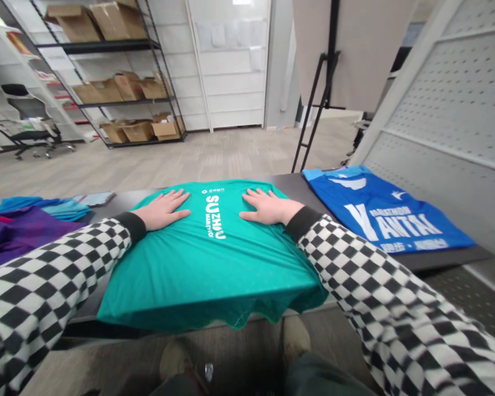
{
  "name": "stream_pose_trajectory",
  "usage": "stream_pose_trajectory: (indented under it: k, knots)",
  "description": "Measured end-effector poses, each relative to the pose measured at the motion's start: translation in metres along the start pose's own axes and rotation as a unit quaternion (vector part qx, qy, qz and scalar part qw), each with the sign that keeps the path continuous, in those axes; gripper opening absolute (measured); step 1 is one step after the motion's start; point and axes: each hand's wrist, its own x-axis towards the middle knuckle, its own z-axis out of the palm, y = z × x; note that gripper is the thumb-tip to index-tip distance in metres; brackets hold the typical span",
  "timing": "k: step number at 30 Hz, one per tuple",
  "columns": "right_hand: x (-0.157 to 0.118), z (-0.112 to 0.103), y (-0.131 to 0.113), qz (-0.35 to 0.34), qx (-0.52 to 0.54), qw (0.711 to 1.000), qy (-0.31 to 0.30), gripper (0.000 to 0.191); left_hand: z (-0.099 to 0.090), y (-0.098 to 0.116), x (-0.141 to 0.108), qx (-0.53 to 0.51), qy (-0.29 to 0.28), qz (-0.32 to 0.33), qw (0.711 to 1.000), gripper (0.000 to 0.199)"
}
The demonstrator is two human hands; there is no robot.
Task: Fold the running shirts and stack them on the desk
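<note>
A green T-shirt point(198, 269) with white "SUZHOU" lettering lies spread on the dark table, its lower edge hanging over the near side. Flat on its upper left part rests my left hand point(164, 210), fingers spread. My right hand point(268, 207) lies open on the upper right part, fingers pointing inward towards the lettering. Neither hand grips the cloth. Creases run through the fabric below both hands.
A folded blue shirt point(388, 212) lies on the table's right end, beside a white perforated panel point(449, 104). Purple and blue garments point(28, 225) are heaped at the left. Beyond the table stand an easel point(313, 110) and a shelf point(115, 102) with cardboard boxes.
</note>
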Motion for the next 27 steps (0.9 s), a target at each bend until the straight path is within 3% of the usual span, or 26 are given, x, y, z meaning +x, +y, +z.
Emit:
stream_pose_trajectory:
  k: [3,8,12,14,17,20,24,27]
  knots:
    - [-0.001,-0.015,0.013,0.010,0.008,1.000,-0.006,0.099,-0.003,0.001,0.003,0.005,-0.007,-0.013,1.000,0.103]
    - [-0.020,-0.041,0.064,0.003,0.024,0.999,0.026,0.084,-0.002,-0.013,-0.011,0.015,0.007,-0.006,1.000,0.100]
    - [-0.023,-0.044,0.093,0.026,0.033,0.997,0.061,0.074,-0.006,-0.033,-0.018,0.032,0.003,-0.011,0.999,0.105]
    - [-0.021,-0.043,0.100,0.029,0.036,0.997,0.069,0.069,-0.015,-0.031,-0.010,0.046,-0.004,-0.005,0.999,0.107]
    - [-0.018,-0.043,0.107,0.037,0.025,0.997,0.065,0.062,-0.030,-0.001,0.016,0.052,0.048,0.037,0.997,0.101]
    - [-0.019,-0.046,0.105,0.034,0.013,0.996,0.083,0.055,-0.036,0.048,0.053,0.017,0.113,0.060,0.992,0.089]
    - [-0.021,-0.043,0.082,0.000,0.036,0.991,0.125,0.064,-0.023,0.100,0.095,-0.010,0.079,0.040,0.996,0.080]
    - [-0.016,-0.030,0.058,-0.005,0.041,0.996,0.078,0.080,-0.008,0.112,0.108,-0.016,0.066,-0.018,0.998,0.085]
